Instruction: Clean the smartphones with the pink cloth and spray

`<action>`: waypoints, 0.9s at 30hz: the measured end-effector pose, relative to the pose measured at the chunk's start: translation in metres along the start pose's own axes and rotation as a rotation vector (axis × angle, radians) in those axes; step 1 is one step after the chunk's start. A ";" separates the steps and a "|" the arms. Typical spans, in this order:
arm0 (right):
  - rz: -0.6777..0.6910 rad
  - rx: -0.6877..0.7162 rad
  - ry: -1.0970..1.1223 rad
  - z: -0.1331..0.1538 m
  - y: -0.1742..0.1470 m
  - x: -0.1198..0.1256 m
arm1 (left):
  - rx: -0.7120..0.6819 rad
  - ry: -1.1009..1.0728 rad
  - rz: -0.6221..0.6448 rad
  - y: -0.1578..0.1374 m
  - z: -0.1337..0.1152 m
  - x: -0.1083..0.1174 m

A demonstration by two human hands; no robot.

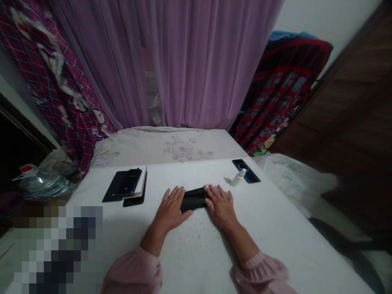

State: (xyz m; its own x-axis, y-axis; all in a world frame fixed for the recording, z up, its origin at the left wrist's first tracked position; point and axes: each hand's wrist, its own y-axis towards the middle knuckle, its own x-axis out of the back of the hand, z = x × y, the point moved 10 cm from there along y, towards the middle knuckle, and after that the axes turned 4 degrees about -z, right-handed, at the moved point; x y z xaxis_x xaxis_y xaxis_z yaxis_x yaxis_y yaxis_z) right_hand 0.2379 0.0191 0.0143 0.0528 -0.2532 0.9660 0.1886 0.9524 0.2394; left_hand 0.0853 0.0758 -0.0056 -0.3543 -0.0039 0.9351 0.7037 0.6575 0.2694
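Note:
A black phone (194, 200) lies flat on the white-covered table between my two hands. My left hand (170, 209) steadies its left end, thumb along the near edge and fingers stretched toward the far side. Over the right end rests my right hand (221, 205), fingers extended and pressed down. A bit of pink cloth (207, 186) peeks out by its fingertips; the rest is hidden under the hand. Beyond the right hand stands a small white spray bottle (238, 178), next to a dark phone or panel with a blue ring (248, 173).
To the left, several phones or tablets are grouped, with a dark phone (131, 182) on top and a black slab (114, 188) beside it. The table (196, 257) ends at purple curtains (199, 65). A large plastic bottle (39, 181) is off the left edge.

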 end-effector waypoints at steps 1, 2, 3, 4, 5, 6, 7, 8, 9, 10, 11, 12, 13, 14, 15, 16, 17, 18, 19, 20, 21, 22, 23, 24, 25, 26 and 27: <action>0.011 0.010 0.011 0.003 0.000 0.000 | 0.002 0.003 0.000 0.000 0.000 0.000; 0.023 0.025 0.025 0.008 0.001 -0.001 | 0.004 0.004 0.002 0.000 0.000 0.000; 0.035 0.044 0.043 0.014 0.001 -0.002 | 0.007 0.005 0.004 0.000 0.000 0.000; 0.045 0.068 0.064 0.021 0.001 -0.003 | 0.008 0.004 0.007 0.000 0.000 0.000; 0.053 0.096 0.088 0.029 0.001 -0.005 | 0.008 0.003 0.008 0.001 0.000 0.000; 0.059 0.126 0.111 0.037 0.001 -0.006 | 0.009 0.001 0.007 0.001 -0.001 0.000; 0.063 0.155 0.133 0.046 0.000 -0.006 | 0.013 0.001 0.005 0.001 -0.001 0.001; 0.065 0.181 0.148 0.053 0.000 -0.007 | 0.018 0.002 0.002 0.001 -0.001 0.001; 0.066 0.200 0.158 0.059 -0.001 -0.007 | 0.022 0.004 -0.002 0.001 -0.001 0.002; 0.066 0.212 0.163 0.063 -0.001 -0.007 | 0.025 0.005 -0.006 0.001 -0.001 0.002; 0.064 0.216 0.166 0.065 -0.001 -0.006 | 0.024 0.005 -0.010 0.001 -0.001 0.003; 0.062 0.216 0.168 0.066 -0.001 -0.006 | 0.023 0.004 -0.011 0.001 -0.001 0.003; 0.062 0.213 0.169 0.066 -0.001 -0.005 | 0.020 0.002 -0.010 0.001 -0.001 0.003; 0.061 0.211 0.168 0.065 -0.001 -0.005 | 0.017 0.000 -0.009 0.001 -0.001 0.002; 0.061 0.210 0.166 0.064 -0.001 -0.005 | 0.015 -0.002 -0.008 0.001 -0.001 0.002; 0.060 0.208 0.162 0.062 -0.001 -0.005 | 0.012 -0.004 -0.008 0.000 -0.001 0.002; 0.059 0.203 0.157 0.059 -0.001 -0.005 | 0.011 -0.006 -0.009 0.000 0.000 0.001; 0.058 0.195 0.152 0.056 0.000 -0.005 | 0.011 -0.008 -0.009 0.000 0.000 0.001; 0.059 0.182 0.149 0.052 0.000 -0.005 | 0.012 -0.009 -0.009 0.000 0.000 0.001; 0.059 0.164 0.144 0.047 0.001 -0.006 | 0.015 -0.010 -0.007 0.000 0.001 0.000; 0.060 0.140 0.135 0.041 0.001 -0.006 | 0.019 -0.011 -0.003 0.000 0.001 0.000; 0.059 0.109 0.120 0.034 0.002 -0.006 | 0.022 -0.012 0.001 0.000 0.001 0.000; 0.058 0.075 0.101 0.027 0.002 -0.006 | 0.024 -0.013 0.005 0.000 0.001 0.000; 0.057 0.042 0.081 0.021 0.003 -0.006 | 0.026 -0.014 0.009 0.001 0.001 0.000; 0.055 0.015 0.062 0.016 0.003 -0.006 | 0.028 -0.014 0.013 0.001 0.001 0.000; 0.052 -0.004 0.047 0.012 0.003 -0.006 | 0.031 -0.013 0.017 0.001 0.001 0.000; 0.050 -0.016 0.038 0.009 0.003 -0.006 | 0.033 -0.011 0.020 0.001 0.001 0.000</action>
State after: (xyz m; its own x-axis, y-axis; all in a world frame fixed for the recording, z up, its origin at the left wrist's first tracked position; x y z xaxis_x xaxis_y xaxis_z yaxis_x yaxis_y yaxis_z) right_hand 0.2291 0.0247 0.0095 0.0995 -0.2121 0.9722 0.2001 0.9613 0.1892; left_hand 0.0856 0.0770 -0.0054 -0.3473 0.0173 0.9376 0.6903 0.6815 0.2431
